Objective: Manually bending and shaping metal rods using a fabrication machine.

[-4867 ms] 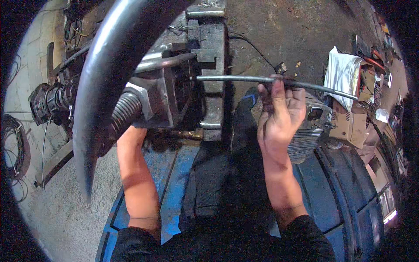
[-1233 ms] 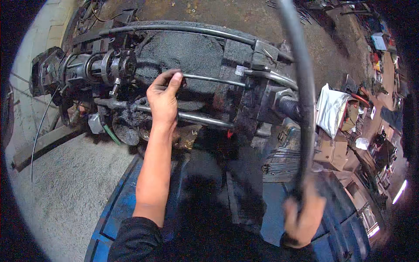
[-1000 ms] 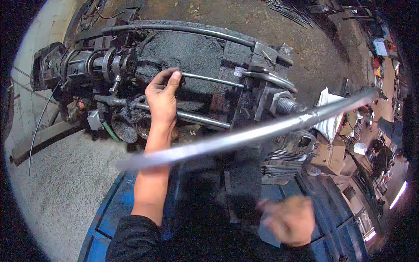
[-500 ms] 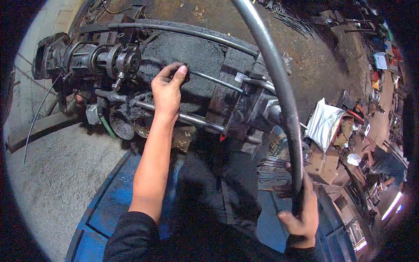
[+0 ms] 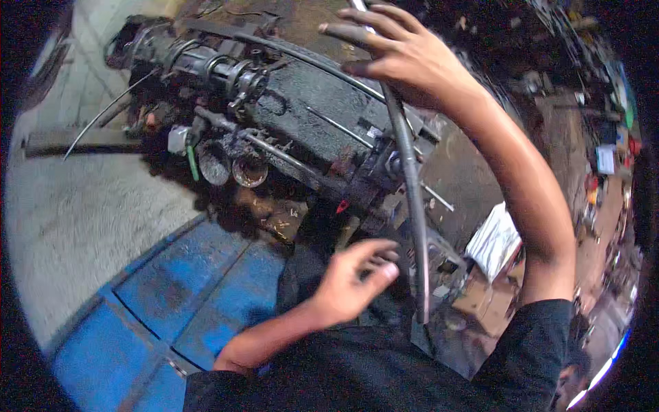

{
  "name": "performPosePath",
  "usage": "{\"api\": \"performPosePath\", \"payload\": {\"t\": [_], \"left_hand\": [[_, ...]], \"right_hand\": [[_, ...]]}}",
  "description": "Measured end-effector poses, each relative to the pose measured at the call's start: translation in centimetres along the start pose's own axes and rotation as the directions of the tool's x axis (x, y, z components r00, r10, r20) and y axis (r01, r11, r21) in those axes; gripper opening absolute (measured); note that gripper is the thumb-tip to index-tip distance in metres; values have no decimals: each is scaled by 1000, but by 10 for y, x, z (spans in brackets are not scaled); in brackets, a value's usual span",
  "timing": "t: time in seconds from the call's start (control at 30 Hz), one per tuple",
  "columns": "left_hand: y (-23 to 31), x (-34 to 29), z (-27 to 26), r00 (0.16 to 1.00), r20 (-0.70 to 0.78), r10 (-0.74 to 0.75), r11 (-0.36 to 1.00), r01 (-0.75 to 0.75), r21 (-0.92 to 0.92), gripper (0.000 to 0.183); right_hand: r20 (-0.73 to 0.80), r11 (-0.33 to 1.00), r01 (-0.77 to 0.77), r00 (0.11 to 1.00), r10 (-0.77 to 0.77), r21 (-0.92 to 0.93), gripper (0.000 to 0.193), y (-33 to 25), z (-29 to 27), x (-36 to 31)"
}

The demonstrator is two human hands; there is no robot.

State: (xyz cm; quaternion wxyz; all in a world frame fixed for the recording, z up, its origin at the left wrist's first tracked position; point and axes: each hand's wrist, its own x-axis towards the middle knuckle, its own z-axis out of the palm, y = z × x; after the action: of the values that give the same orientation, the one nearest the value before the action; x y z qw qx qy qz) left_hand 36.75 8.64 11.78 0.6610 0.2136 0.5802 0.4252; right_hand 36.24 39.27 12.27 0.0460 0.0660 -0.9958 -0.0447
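Observation:
A long grey steel bar runs from the top of the view down past the machine's right end, its lower end near my body. Across its upper part lies my right hand, fingers spread and pointing left; whether the palm presses on the bar I cannot tell. My left hand hovers left of the bar's lower part, half curled, with thumb and fingers apart and nothing between them. Beyond it, a thin metal rod sticks out leftward from the block at the greasy machine's right end.
At the machine's left is a dark cylindrical head. Guide bars join both ends. Two round cups hang below. Blue metal plates cover the floor nearby. To the right are a silvery bag and cardboard.
My left hand has let go of the thin rod and come back toward my body. My right hand has moved from the bar's lower end up to its upper part. The view has turned.

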Motion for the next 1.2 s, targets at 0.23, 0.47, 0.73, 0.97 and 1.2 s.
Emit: {"api": "performPosePath", "payload": {"t": [0.23, 0.47, 0.73, 0.97, 1.2], "left_hand": [[-19, -7, 97, 971, -240, -12, 910, -88, -404, 36], [-25, -2, 111, 789, -556, 262, 902, 4, 431, 23], [-5, -4, 126, 712, -682, 168, 810, 295, 507, 23], [-6, 0, 113, 719, -668, 190, 728, 353, 587, 27], [-16, -19, 126, 729, -658, 186, 773, 305, 557, 39]], "right_hand": [[-21, 994, 102, 994, -103, -40, 23, 32, 34, 37], [-3, 988, 73, 997, -74, -134, 19, 32, 26, 11], [46, 992, 41, 998, -36, -120, 19, 30, 23, 5], [39, 996, 53, 998, -51, -76, 18, 26, 16, 8], [19, 988, 57, 998, -55, -142, 16, 33, 28, -3]]}}
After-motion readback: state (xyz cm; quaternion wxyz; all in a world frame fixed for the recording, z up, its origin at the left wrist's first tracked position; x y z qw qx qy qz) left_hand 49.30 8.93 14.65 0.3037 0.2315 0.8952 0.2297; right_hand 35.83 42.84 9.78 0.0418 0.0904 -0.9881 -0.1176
